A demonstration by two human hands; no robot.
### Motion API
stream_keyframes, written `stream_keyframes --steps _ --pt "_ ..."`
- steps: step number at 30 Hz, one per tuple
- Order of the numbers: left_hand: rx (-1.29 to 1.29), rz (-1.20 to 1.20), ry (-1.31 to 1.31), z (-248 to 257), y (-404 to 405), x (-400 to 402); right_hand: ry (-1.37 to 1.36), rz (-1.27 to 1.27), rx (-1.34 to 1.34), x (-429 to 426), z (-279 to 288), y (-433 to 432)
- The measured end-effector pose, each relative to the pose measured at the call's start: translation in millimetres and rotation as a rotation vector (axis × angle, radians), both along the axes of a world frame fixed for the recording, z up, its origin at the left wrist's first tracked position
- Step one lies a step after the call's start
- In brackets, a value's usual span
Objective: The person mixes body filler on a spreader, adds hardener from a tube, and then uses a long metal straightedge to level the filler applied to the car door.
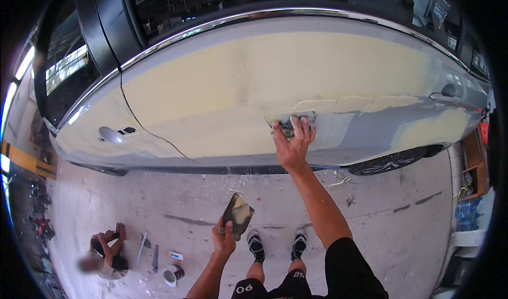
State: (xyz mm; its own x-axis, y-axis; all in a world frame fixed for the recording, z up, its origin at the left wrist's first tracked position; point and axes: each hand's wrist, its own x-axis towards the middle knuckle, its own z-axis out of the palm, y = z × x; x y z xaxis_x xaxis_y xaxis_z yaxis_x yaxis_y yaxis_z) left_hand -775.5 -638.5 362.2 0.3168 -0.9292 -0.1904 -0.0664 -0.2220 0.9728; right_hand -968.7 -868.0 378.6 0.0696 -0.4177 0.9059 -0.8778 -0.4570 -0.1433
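My right hand (293, 142) presses a flat putty spreader (286, 125) against the side of a car (206, 138), fingers spread over its back. Pale yellow body filler (317, 61) covers much of the panel, with a ridged wet-looking line (357, 102) to the right of the spreader. Bare grey patches (363, 128) show below that line. Lower down and apart from the car, my left hand (225, 235) grips a dark mixing board (240, 211) with a smear of yellow filler on it, thumb on top.
A person (108, 253) sits on the floor (190, 204) at the lower left. Close by lie a long pale bar (141, 247), a grey blade-like tool (155, 257), a small blue-and-white box (176, 255) and a can (173, 274). A wooden shelf (474, 160) and water bottles (467, 215) line the right.
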Motion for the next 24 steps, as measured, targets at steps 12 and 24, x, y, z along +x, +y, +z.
stream_keyframes --steps 12,24 --pt "-0.070 -0.029 0.860 83 -50 -71 -0.478 0.952 0.814 -72 65 154" --pt "-0.470 -0.106 0.786 180 -37 -191 -1.540 0.700 0.496 -176 147 222"
